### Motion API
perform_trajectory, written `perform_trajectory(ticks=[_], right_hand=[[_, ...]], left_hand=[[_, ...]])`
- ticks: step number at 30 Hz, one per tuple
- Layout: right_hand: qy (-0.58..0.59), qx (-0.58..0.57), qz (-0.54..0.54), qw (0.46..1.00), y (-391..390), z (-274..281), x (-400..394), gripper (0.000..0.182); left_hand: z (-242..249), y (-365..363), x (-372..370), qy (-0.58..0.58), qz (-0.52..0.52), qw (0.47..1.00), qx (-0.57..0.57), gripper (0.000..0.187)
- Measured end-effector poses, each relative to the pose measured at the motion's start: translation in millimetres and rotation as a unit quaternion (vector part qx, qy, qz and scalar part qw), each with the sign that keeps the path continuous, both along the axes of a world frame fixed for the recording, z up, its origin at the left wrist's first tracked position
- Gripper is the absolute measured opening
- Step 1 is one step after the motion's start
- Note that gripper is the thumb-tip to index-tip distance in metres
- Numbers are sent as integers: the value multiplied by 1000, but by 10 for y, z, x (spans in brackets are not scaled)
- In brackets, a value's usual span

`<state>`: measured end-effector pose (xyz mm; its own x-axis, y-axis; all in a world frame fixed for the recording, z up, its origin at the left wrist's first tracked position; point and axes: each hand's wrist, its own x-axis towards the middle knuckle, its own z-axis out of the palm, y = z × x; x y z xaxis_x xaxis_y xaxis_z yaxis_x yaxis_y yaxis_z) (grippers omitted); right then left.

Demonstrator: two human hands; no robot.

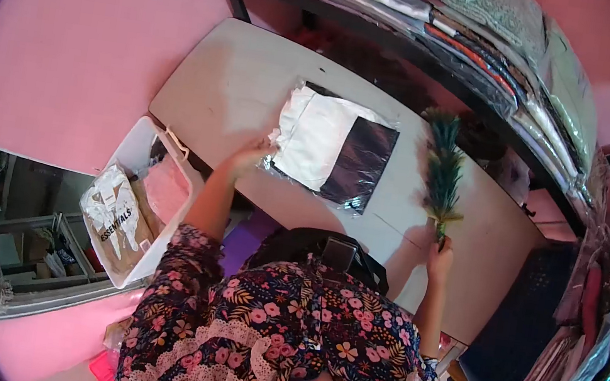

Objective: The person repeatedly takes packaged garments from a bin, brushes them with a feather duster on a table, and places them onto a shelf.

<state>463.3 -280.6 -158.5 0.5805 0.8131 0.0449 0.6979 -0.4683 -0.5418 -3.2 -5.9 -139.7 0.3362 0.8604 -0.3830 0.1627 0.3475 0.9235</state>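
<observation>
A folded white and dark garment in a clear plastic bag [314, 139] lies flat on the pale tabletop [221, 73]. My left hand [250, 155] is at the bag's left edge, its fingers stretched out to it; whether they pinch the plastic is hard to see. On the right, my right hand [439, 258] is closed around the handle of a feather duster [444, 167] with dark green feathers. The duster points away from me over the table, to the right of the bagged garment and apart from it.
Stacks of bagged clothes [423, 16] fill a dark shelf behind the table. At the left stands a white bin [144, 129] with packaged items, one marked "ESSENTIALS". More bagged garments [575, 377] crowd the right side, beside a dark blue panel [515, 329].
</observation>
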Motion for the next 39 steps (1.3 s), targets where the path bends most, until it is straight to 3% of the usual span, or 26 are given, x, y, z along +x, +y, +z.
perform_trajectory(ticks=[2,3,5,8,12,16,18,19,20,23,24,26,27,29,33,34,36,38,39], right_hand=[[137,-45,-71,987,138,285,-119,33],[139,-49,-74,986,192,352,-197,33],[219,57,-107,968,264,437,-425,29],[226,142,-14,964,305,305,-823,26],[144,35,187,971,373,448,-1273,29],[53,-57,170,982,555,396,-1349,29],[106,-24,47,993,665,393,-1407,30],[134,53,49,988,706,340,-1419,30],[135,51,49,988,735,337,-1418,30],[129,59,225,964,817,435,-1464,30],[130,59,225,964,829,456,-1519,30],[44,-44,303,951,865,493,-1623,31],[68,-15,304,950,886,420,-1646,30],[80,-26,353,932,936,336,-1599,30],[73,-33,420,904,991,583,-1561,29],[71,-34,422,903,1002,589,-1561,29],[121,-45,285,950,1025,594,-1574,30],[133,-13,274,952,1037,558,-1598,30],[85,-3,332,939,1029,523,-1578,30]], left_hand=[[-44,13,2,185,-37,976,-107,55],[15,-24,19,187,-40,975,-111,55],[198,-153,7,71,124,987,-78,45],[145,-214,-237,63,117,985,-110,32],[-305,-268,-511,15,109,992,-56,21],[-451,-163,-503,18,182,983,-26,20],[-405,-144,-510,24,194,981,-10,21],[-360,-149,-521,24,202,979,-1,21],[-314,-166,-527,25,210,977,9,22],[-491,-193,-667,29,248,968,12,20],[-455,-225,-683,30,248,968,12,20],[-386,-280,-692,82,287,948,107,19],[-325,-283,-668,82,288,948,107,19],[-215,-264,-581,146,303,876,345,22],[-13,-229,-361,167,314,830,430,34],[88,-250,-281,225,263,812,469,43],[155,-280,-125,279,213,789,504,53],[157,-299,1,348,72,792,496,67],[90,-315,27,352,28,796,491,70]])
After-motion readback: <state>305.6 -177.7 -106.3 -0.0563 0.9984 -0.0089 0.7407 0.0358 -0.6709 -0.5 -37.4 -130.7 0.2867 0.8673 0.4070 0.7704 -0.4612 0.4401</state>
